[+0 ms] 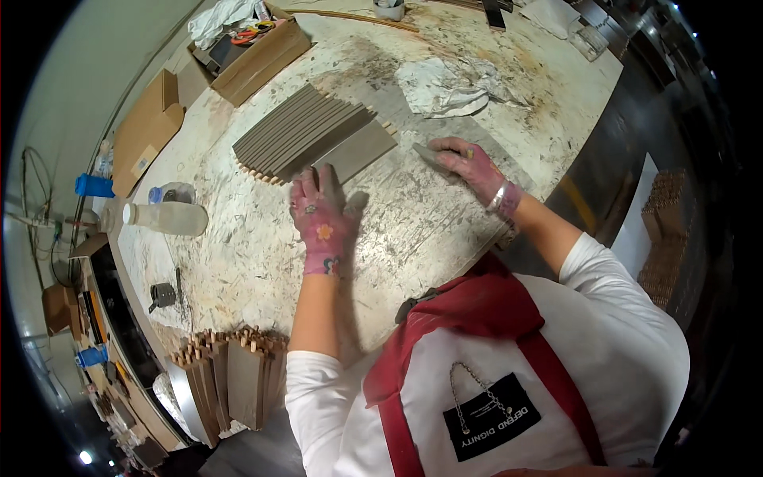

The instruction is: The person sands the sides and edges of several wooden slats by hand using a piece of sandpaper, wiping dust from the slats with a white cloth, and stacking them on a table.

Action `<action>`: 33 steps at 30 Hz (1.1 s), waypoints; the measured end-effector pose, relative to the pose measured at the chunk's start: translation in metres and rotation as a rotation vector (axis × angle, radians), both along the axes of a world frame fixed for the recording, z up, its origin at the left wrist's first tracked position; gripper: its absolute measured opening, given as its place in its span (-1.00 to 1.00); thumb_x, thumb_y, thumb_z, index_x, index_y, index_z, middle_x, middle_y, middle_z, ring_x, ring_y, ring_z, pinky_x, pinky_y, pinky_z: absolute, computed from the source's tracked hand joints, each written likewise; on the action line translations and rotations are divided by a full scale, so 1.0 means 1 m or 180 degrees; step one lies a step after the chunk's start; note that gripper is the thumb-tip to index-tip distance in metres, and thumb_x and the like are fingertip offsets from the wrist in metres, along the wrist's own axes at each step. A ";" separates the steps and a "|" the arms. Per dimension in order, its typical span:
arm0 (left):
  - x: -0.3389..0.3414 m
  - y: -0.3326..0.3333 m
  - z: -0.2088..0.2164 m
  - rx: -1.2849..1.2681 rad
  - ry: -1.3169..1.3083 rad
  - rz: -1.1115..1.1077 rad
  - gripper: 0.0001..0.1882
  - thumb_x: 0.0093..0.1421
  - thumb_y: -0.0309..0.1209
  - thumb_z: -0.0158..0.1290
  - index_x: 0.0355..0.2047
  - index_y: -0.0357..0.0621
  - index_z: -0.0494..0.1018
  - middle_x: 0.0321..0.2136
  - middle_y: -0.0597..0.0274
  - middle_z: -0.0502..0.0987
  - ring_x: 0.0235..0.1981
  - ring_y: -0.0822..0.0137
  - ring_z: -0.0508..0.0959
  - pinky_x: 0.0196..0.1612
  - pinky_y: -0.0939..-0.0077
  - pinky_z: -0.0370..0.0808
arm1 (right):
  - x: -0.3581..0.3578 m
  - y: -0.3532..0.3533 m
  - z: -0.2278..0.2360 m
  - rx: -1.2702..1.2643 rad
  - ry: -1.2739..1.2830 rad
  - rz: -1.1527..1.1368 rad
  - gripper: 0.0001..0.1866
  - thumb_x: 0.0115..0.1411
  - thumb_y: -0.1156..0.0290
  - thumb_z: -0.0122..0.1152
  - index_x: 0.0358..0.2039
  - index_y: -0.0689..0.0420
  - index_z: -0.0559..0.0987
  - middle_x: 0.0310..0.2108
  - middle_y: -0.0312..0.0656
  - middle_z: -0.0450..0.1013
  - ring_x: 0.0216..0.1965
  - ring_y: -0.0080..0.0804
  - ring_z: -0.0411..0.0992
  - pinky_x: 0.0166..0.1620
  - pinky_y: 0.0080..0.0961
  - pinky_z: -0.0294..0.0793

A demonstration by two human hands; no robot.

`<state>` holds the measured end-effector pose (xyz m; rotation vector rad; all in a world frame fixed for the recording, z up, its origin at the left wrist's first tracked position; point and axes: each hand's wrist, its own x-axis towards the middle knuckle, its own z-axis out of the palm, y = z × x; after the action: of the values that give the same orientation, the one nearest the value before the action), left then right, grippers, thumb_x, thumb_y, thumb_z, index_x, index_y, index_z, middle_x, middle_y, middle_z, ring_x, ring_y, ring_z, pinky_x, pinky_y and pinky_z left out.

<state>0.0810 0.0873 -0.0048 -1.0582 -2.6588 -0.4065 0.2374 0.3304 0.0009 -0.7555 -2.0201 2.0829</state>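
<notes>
Apparently for steadying, the left hand (322, 215), in a pink flowered glove, is resting its fingertips at the near end of a flat grey-brown slat (362, 151); its fingers are lying a little apart and are not closing round anything. The right hand (475, 171), gloved alike, is pinching a thin grey piece (427, 153) between thumb and fingers, just beyond the slat's right end and apart from it.

The slat is lying on the stained worktable (397, 238), right against a row of similar slats (298, 131). Those are leaning on one another like fallen dominoes, probably so that each is propping the next and the wooden dowels (258, 173) at the ends are staying free. More dowelled slats (246, 381) are standing bunched by the table's lower-left edge, pegs upward — perhaps to save room. A cardboard box (262, 67) is keeping loose tools together, and a crumpled white cloth (445, 86) is lying within reach.

The left fingers are covering the flat slat's near corner, so any pegs there are hiding from view. The thin grey piece is partly disappearing behind the right fingers; its kind is escaping me, and whether it is touching the tabletop I cannot tell. The box's deeper contents are hiding too.
</notes>
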 end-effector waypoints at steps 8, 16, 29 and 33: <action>-0.002 -0.013 0.015 -0.0815 -0.0981 0.0119 -0.13 -0.04 0.11 0.31 0.19 -0.12 0.39 -0.03 0.01 0.48 0.04 -0.06 0.46 0.13 -0.01 0.36 | -0.036 0.018 -0.012 -0.0100 0.0167 -0.0036 -0.46 0.24 0.11 0.27 0.10 0.23 0.50 -0.45 -0.37 0.39 -0.48 -0.67 0.26 -0.45 -0.66 0.26; 0.054 -0.013 -0.013 0.0127 -0.0310 -0.0842 -0.19 0.02 0.02 0.26 0.23 -0.07 0.35 0.12 0.08 0.39 0.16 -0.01 0.35 0.28 -0.05 0.19 | -0.043 -0.004 -0.018 0.0464 -0.0298 0.0179 -0.48 0.20 0.05 0.29 -0.01 0.22 0.58 -0.22 -0.18 0.55 -0.26 -0.46 0.45 -0.18 -0.52 0.46; 0.066 -0.004 -0.016 0.0082 -0.0320 -0.0487 -0.19 -0.05 -0.16 0.33 0.24 -0.01 0.35 0.02 0.16 0.40 0.10 0.16 0.38 0.29 0.01 0.20 | 0.008 -0.037 -0.006 0.2536 -0.0352 0.0701 -0.56 0.23 0.15 0.20 0.03 0.14 0.46 -0.14 0.19 0.47 -0.09 0.14 0.47 -0.05 -0.14 0.49; 0.068 -0.005 -0.016 0.0106 -0.0459 -0.0447 -0.21 -0.01 -0.17 0.30 0.25 -0.07 0.33 0.09 0.11 0.38 0.20 0.09 0.33 0.35 0.00 0.14 | 0.052 -0.032 0.011 0.2381 -0.0836 0.1159 -0.57 0.23 0.13 0.21 -0.01 0.13 0.50 -0.15 0.10 0.50 -0.10 0.03 0.51 -0.05 -0.20 0.50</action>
<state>0.1487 0.0822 -0.0205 -1.2544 -2.6993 -0.5735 0.2891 0.2980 0.0119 -0.5571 -2.9685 1.1869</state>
